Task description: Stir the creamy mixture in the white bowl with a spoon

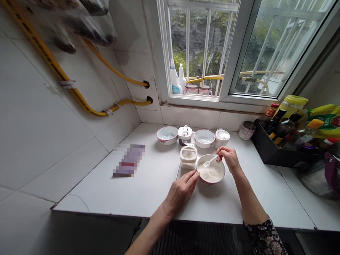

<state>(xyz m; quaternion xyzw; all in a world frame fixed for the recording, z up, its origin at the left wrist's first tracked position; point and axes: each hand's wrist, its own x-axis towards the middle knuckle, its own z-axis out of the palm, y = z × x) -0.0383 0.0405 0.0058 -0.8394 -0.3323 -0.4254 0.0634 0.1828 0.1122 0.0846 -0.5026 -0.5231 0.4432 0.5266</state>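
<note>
My right hand [228,158] pinches the handle of a small white spoon [207,164]. The spoon's head sits over a white bowl [216,178] containing a pale, whitish powder or flour-like stuff. At the bowl's left rim, my left hand [182,190] steadies it with its fingertips; the thumb is hard to see. Just left of the bowl stands a square white lidded seasoning jar [188,164] with pale contents. Behind are two more bowls, one at the left [167,139] and one nearer the middle [204,144], plus a jar with dark contents [184,139] and another white jar [222,139].
A blurred purple packet [129,161] lies on the white counter [96,194] at left. To the right are a lidded jar [247,131], a black box [273,152] of bottles and a metal pot [314,179]. A barred window [202,38] is behind; yellow pipes [89,107] run along the wall.
</note>
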